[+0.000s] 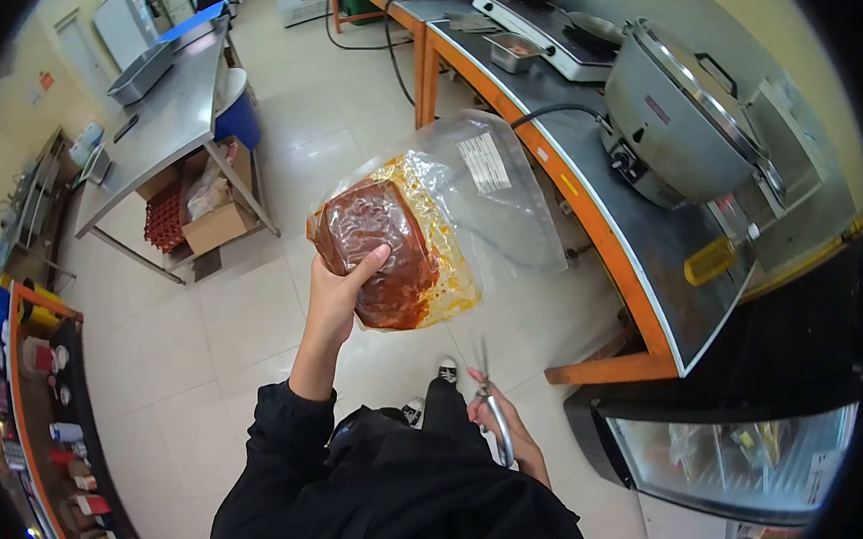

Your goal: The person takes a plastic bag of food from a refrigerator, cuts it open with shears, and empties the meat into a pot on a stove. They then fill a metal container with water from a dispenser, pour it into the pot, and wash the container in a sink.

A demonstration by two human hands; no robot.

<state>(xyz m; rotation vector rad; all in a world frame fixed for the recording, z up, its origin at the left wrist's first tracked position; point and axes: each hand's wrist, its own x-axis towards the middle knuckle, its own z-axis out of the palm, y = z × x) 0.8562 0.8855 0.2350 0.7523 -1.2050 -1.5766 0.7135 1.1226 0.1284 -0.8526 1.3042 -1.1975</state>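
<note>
In the head view my left hand [346, 289] grips a clear plastic bag [374, 236] by its filled end, thumb on top. Inside is a dark red-brown mass with oily orange sauce smeared along the plastic. The bag's other end is flat, see-through and bears a white printed label [483, 164]. Lower down, my right hand [506, 422] is closed around metal scissors [498, 427], whose blades point up toward the bag and look blurred. The blades and the bag are apart.
To the right, an orange-edged counter [595, 181] carries a large rice cooker [683, 112], a gas stove [554, 40] and a yellow bottle [714, 259]. A glass-fronted cooler [726, 456] stands below. On the left are a steel table [170, 105] and a cardboard box [222, 217].
</note>
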